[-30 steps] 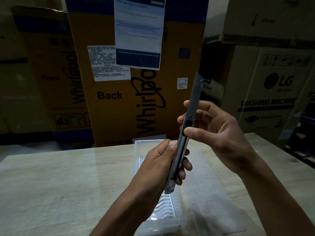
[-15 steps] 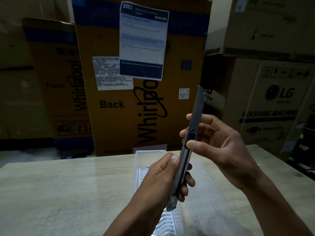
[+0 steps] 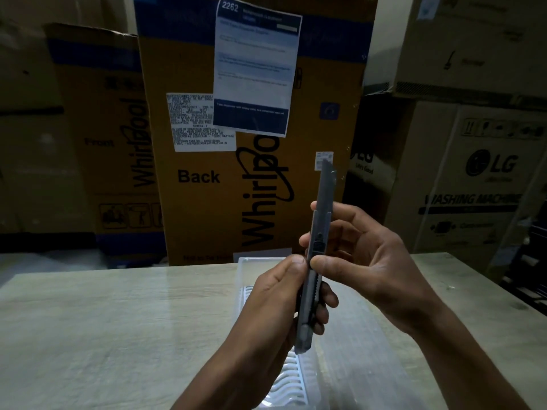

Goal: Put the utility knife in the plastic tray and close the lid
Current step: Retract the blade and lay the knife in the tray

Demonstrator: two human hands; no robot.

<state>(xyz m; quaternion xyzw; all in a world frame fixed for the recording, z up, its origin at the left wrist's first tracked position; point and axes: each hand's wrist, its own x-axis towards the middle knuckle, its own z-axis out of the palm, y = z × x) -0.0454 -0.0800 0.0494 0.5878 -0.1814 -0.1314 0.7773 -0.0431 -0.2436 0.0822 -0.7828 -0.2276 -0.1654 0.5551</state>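
I hold a grey utility knife (image 3: pixel 318 232) nearly upright above the table, its blade sticking out at the top. My left hand (image 3: pixel 278 303) grips the lower handle. My right hand (image 3: pixel 367 258) pinches the knife's middle, with the thumb just below the black slider. Beneath my hands lies a clear plastic tray (image 3: pixel 245 267) with a ribbed bottom, running away from me. Its transparent lid (image 3: pixel 364 359) lies open flat on the table to the tray's right. My hands hide much of the tray.
The pale wooden table (image 3: pixel 118 327) stretches left and right of the tray. Large cardboard appliance boxes (image 3: pixel 207 179) stand close behind its far edge, and more boxes (image 3: pixel 473 187) are stacked at the right.
The blade now sticks out less than before. My right thumb has slid down the handle toward my left hand. The view has tilted a little, so the boxes sit lower in frame.
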